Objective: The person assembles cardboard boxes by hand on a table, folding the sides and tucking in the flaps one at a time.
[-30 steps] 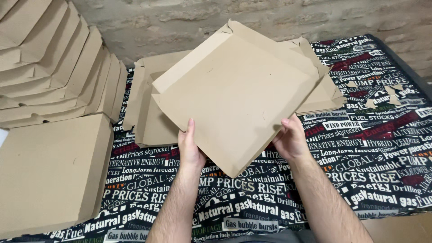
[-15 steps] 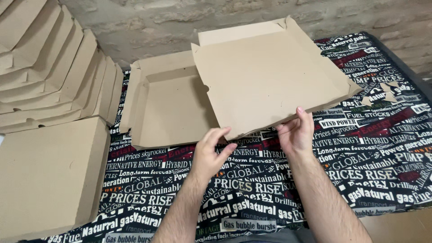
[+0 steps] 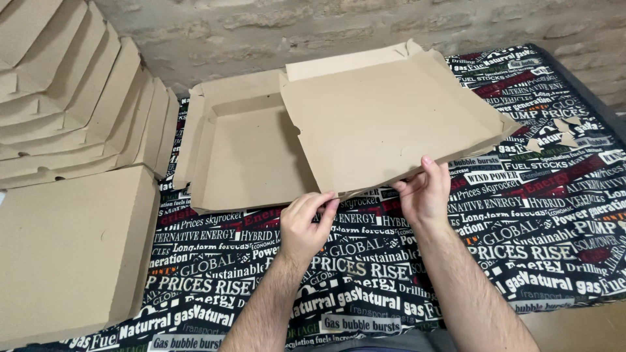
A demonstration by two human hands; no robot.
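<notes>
A brown cardboard pizza-box blank (image 3: pixel 385 120) lies nearly flat over the right part of an opened cardboard box tray (image 3: pixel 244 153) on the cloth-covered table. My right hand (image 3: pixel 424 192) pinches the blank's near edge between thumb and fingers. My left hand (image 3: pixel 308 221) curls at the same near edge, fingertips touching the cardboard's lower left corner. Both forearms reach in from the bottom of the view.
A closed brown box (image 3: pixel 68 251) sits at the near left. A leaning stack of folded boxes (image 3: pixel 72 107) fills the far left. The printed black, white and red cloth (image 3: pixel 554 215) covers the table; small cardboard scraps (image 3: pixel 561 133) lie at the right. A stone wall (image 3: pixel 261 29) stands behind.
The cardboard blank, held up tilted toward me a second ago, has been lowered and laid almost flat over the open tray. Both hands have slid to its near edge.
</notes>
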